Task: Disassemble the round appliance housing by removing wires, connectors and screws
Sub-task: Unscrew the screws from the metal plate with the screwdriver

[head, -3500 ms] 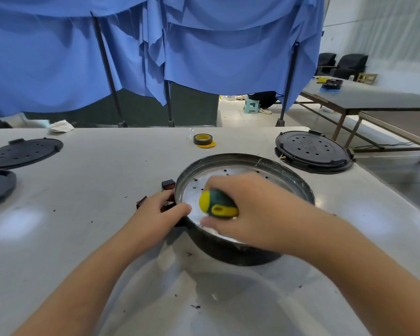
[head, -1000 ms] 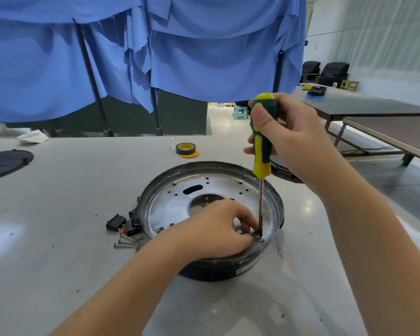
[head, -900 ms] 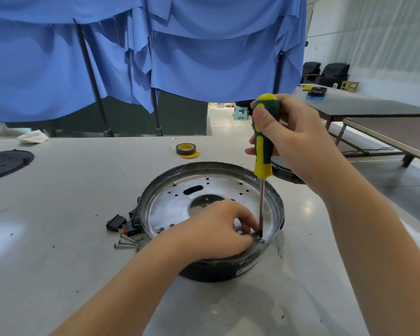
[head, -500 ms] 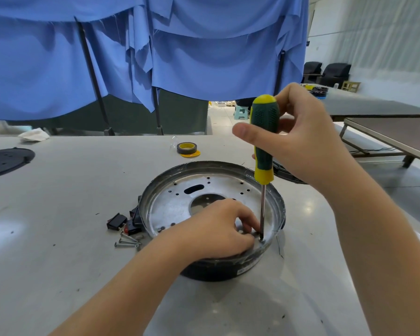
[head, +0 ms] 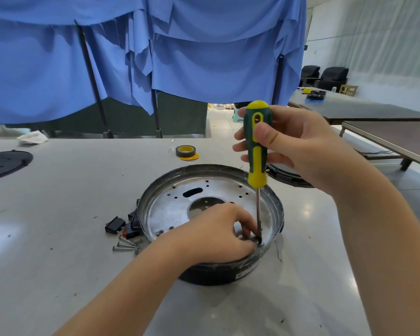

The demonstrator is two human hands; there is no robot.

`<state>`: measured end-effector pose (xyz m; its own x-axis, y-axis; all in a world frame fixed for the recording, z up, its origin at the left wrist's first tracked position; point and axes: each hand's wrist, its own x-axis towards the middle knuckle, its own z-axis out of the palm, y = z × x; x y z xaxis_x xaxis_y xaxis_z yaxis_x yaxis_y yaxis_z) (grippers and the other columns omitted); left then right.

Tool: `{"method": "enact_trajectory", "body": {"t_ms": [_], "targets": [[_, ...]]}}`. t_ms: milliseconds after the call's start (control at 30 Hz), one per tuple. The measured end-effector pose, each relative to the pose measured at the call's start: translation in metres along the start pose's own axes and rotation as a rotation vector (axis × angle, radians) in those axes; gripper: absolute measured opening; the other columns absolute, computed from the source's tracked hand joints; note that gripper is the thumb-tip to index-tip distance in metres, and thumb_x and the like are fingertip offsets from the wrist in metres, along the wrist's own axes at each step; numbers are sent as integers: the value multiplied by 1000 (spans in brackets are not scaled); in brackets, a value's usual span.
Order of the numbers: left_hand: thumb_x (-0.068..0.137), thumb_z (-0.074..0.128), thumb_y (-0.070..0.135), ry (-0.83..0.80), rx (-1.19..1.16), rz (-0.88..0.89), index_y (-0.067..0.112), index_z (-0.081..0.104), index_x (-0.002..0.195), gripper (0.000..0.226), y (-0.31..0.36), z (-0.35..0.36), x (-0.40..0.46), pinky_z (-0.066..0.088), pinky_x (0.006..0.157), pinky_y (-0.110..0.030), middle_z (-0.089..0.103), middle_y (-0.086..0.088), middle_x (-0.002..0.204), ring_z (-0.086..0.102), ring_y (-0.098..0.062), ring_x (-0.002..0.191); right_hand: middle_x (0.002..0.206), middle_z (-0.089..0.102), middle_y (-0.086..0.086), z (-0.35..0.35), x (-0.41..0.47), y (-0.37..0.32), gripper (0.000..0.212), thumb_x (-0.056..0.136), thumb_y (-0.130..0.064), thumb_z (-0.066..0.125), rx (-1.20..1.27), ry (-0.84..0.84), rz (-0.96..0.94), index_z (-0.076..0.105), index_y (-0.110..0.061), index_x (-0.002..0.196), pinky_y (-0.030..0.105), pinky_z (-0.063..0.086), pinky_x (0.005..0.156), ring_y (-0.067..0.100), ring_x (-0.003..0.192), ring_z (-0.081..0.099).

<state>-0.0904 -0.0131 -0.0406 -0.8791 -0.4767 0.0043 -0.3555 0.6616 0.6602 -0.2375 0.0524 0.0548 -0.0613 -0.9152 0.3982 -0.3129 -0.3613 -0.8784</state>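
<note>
The round appliance housing (head: 180,204), a black shell with a silver perforated metal plate inside, sits on the grey table (head: 58,202). My right hand (head: 298,146) grips the green and yellow handle of a screwdriver (head: 257,151) held upright, its tip on a screw at the plate's near right rim. My left hand (head: 214,234) rests inside the housing with curled fingers pinching around the shaft's tip and the screw. Several loose screws (head: 125,246) and black and red switch connectors (head: 118,225) lie just left of the housing.
A roll of dark tape (head: 186,151) lies behind the housing. A black round lid (head: 286,174) sits to the right behind my right hand; another black lid (head: 6,163) lies far left. Blue cloth hangs behind the table. A white rag (head: 32,138) rests at the back left.
3.5 s ago my right hand lay low over the housing and my left at its left edge. Over the last second the screwdriver stays on the screw while my right hand's fingers shift around the handle.
</note>
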Motion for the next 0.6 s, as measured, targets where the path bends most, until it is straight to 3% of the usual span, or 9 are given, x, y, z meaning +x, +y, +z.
{"method": "enact_trajectory", "body": {"t_ms": [100,200,367,500,600], "targets": [[83,62,33,2,2,-10,41,67,91,13,1,-1,0,40,61,-12,58,25,83,54,5,65,100,74,6,-6,1,6,40,84,-23,53,168,-17,38,55,-10,121,34,58,78,24,99,70],[86,61,35,-1,-2,-15,43,67,94,12,2,-2,0,37,60,-10,56,35,76,54,11,65,104,73,8,-12,-1,9,36,87,-21,48,290,-29,65,52,-11,121,36,58,79,27,101,69],[89,58,44,23,-24,-33,42,65,104,16,4,-6,-1,37,59,-10,54,46,72,53,17,69,96,72,6,-18,3,9,32,85,-20,53,257,23,100,54,-11,116,41,58,78,24,95,69],[91,58,38,83,-121,-12,39,60,115,24,10,-5,0,44,63,-6,63,30,88,55,17,79,97,67,8,-17,6,7,32,76,-22,50,76,123,101,60,-16,106,46,57,85,26,96,67],[94,57,26,204,-290,20,32,61,114,21,19,2,2,52,82,-15,69,17,100,62,8,88,107,65,15,-11,5,5,18,92,-16,46,-63,167,49,59,-22,102,39,58,83,29,103,64]]}}
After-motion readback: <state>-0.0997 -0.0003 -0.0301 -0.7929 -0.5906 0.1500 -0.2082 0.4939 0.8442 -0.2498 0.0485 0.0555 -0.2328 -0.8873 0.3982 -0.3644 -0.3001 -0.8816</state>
